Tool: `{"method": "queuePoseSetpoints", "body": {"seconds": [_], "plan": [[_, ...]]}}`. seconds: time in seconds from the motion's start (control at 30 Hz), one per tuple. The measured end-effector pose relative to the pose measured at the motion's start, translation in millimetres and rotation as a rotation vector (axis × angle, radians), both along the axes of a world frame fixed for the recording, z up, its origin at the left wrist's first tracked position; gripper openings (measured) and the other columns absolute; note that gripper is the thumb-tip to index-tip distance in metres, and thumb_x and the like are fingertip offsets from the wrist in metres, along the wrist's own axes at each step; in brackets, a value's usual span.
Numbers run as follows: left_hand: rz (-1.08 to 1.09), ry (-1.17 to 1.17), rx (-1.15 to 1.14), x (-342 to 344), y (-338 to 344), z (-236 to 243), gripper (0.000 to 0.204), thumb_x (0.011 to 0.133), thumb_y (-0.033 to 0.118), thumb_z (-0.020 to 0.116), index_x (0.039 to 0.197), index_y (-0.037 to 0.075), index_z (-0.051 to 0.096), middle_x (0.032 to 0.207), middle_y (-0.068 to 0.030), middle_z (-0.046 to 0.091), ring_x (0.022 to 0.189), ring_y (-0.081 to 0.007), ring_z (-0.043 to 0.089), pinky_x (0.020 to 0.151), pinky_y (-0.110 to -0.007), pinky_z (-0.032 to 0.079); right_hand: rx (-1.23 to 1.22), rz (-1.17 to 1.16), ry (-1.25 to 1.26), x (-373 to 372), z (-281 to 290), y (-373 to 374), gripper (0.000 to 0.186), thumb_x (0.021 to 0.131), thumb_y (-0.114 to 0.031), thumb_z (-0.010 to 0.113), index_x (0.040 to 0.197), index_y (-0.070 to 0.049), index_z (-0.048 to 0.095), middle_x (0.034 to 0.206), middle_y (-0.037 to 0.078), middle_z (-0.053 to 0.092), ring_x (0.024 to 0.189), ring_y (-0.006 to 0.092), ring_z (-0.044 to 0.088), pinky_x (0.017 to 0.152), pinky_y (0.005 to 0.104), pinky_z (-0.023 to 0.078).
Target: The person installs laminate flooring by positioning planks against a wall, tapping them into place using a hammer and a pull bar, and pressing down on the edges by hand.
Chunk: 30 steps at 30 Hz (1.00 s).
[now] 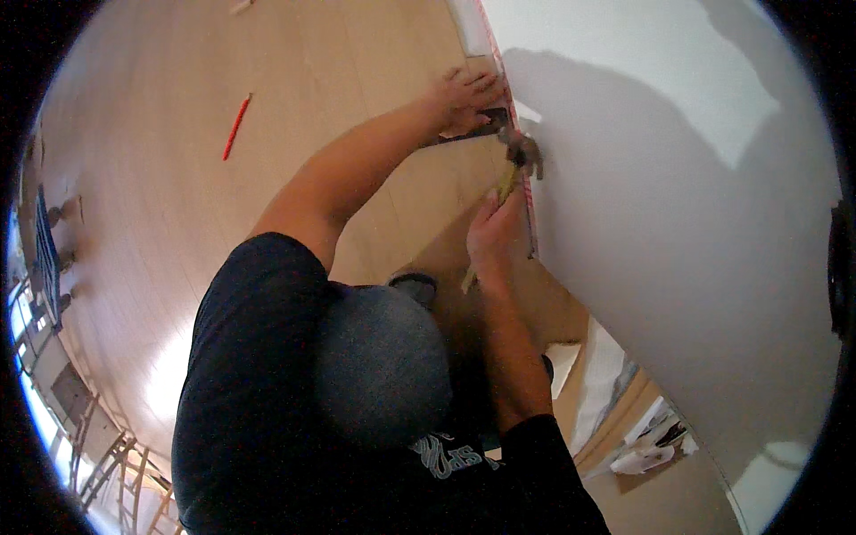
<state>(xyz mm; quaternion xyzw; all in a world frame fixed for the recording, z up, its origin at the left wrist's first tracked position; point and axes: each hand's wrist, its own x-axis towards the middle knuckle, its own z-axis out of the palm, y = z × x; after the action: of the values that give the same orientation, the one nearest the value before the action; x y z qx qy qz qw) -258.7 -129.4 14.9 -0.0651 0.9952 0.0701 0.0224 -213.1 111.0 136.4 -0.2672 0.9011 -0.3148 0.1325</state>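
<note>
My left hand (pixel 466 98) rests with fingers spread at the edge of the light wood-look floor (pixel 330 89), beside the white wall (pixel 660 232). A dark bar or block (pixel 479 126) lies just under and below it, partly hidden by my palm. My right hand (pixel 493 234) grips a hammer (pixel 512 169) by its yellowish handle; the metal head is close below my left hand, near a pink-striped strip (pixel 530 223) running along the wall's base.
A red pencil-like stick (pixel 235 129) lies on the floor to the left. Loose boards and scraps (pixel 646 450) lie at lower right by the wall. At the far left are wooden ladders or stands (pixel 125 473) and a dark low object (pixel 46 254).
</note>
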Motion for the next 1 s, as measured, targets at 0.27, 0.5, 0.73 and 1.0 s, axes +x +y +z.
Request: {"method": "queuePoseSetpoints", "body": {"seconds": [0.27,0.5,0.73,1.0], "plan": [[-0.096,-0.079,-0.081,-1.6,-2.2,10.8,0.066,0.096,0.040,0.053,0.157,0.033,0.031,0.165,-0.0054,0.028,0.147,-0.0300,0.034,0.115,-0.062,0.030,0.172,0.105,-0.089,-52.3,-17.9,-25.6,0.049,0.101,-0.012,0.048,0.146,0.005,0.036,0.141,0.034,0.047,0.129,0.0480,0.047,0.108,0.0506,0.039],[-0.033,-0.173,-0.108,-9.7,0.0,21.1,0.073,0.097,0.054,0.045,0.160,0.026,0.022,0.166,-0.0026,0.023,0.152,-0.0235,0.025,0.119,-0.059,0.023,0.041,0.169,0.212,-57.3,-38.7,-8.1,0.044,0.103,-0.015,0.048,0.142,0.004,0.040,0.131,0.028,0.056,0.114,0.0427,0.059,0.098,0.0486,0.047],[0.005,-0.196,-0.092,-20.6,15.3,42.6,0.077,0.100,0.061,0.041,0.160,0.016,0.027,0.166,-0.0064,0.026,0.151,-0.0255,0.026,0.121,-0.055,0.022,-0.216,-0.227,-1.155,22.4,-52.5,37.0,0.024,0.105,-0.024,0.049,0.118,-0.004,0.046,0.092,0.012,0.058,0.068,0.0232,0.059,0.058,0.0379,0.049],[0.038,-0.082,-0.073,-10.6,17.3,21.9,0.078,0.098,0.059,0.049,0.159,0.015,0.028,0.165,-0.0084,0.026,0.152,-0.0254,0.025,0.120,-0.056,0.022,-0.180,-0.195,-0.748,99.4,-128.1,-63.0,0.036,0.104,-0.026,0.051,0.130,-0.002,0.043,0.089,0.013,0.057,0.061,0.0214,0.057,0.052,0.0368,0.049]]}}
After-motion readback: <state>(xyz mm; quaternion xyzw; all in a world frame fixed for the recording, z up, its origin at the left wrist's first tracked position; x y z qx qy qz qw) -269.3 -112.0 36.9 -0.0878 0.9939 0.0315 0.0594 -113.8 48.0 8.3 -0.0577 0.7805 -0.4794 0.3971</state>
